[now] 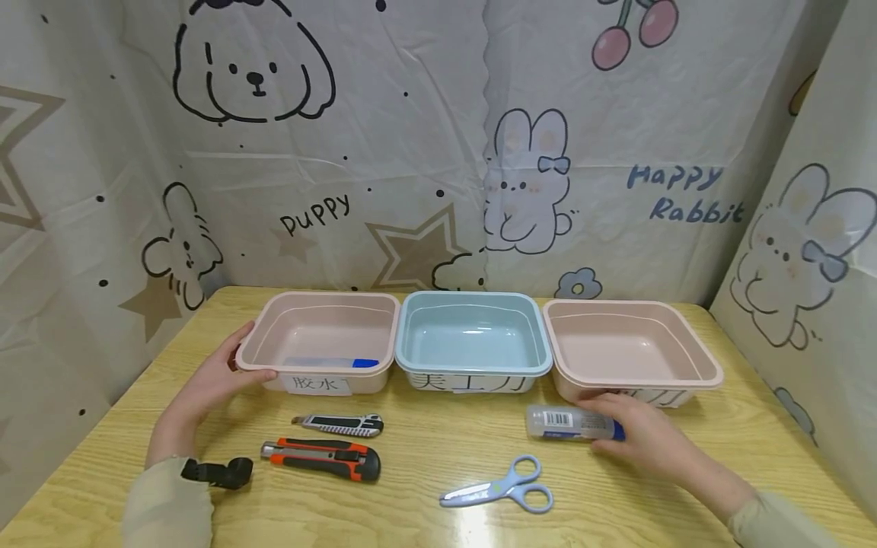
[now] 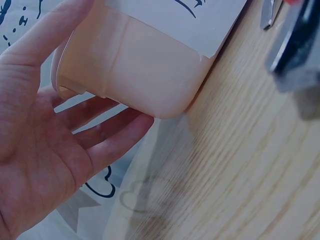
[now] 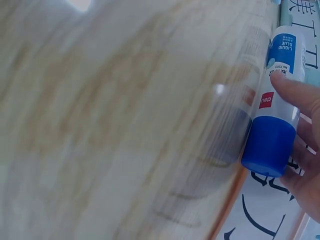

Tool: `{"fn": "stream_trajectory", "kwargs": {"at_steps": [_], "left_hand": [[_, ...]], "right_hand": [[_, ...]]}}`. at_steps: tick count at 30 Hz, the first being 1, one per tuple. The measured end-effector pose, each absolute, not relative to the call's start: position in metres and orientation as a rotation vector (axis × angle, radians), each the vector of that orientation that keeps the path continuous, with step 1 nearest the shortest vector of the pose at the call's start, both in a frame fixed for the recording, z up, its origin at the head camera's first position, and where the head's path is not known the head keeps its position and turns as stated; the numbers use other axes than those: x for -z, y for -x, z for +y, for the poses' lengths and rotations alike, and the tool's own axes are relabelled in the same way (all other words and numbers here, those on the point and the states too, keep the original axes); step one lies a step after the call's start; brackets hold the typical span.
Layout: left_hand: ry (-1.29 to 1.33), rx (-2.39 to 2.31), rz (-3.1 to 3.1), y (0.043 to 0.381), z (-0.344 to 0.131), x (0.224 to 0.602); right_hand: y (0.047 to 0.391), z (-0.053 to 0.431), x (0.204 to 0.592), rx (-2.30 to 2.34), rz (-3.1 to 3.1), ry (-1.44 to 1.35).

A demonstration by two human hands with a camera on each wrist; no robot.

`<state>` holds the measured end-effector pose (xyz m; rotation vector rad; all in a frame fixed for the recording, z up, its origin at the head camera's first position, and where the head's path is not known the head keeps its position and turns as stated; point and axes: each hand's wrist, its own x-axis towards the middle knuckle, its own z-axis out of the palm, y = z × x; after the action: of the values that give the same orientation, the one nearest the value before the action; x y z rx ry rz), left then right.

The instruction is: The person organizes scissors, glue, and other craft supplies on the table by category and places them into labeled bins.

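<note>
My left hand (image 1: 212, 384) holds the left corner of a pink plastic bin (image 1: 373, 380), thumb along the front rim and fingers against the side. A clear glue bottle with a blue cap (image 1: 366, 363) lies inside this bin. On the right, my right hand (image 1: 647, 435) grips a second liquid glue bottle (image 1: 556, 421) near its blue cap (image 3: 270, 145). That bottle lies sideways in front of another pink bin (image 1: 706, 373). In the right wrist view, thumb and fingers are on either side of the bottle; its label reads liquid glue.
A blue bin (image 1: 473, 368) stands between the pink ones, with paper labels on the fronts. Before them on the wooden table lie a small utility knife (image 1: 339, 424), a larger orange-and-black utility knife (image 1: 322, 458) and light-blue scissors (image 1: 496, 487). A printed curtain (image 1: 411, 152) hangs behind.
</note>
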<state>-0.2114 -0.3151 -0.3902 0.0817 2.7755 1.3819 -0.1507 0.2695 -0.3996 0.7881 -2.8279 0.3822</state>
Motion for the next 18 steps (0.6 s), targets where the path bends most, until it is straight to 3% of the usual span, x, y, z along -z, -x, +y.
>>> {"fn": "stream_trajectory", "kwargs": {"at_steps": [18], "left_hand": [[-0.095, -1.4, 2.774, 0.212, -0.315, 0.39]], "right_hand": [[0.146, 0.254, 0.399, -0.41, -2.591, -0.991]]}}
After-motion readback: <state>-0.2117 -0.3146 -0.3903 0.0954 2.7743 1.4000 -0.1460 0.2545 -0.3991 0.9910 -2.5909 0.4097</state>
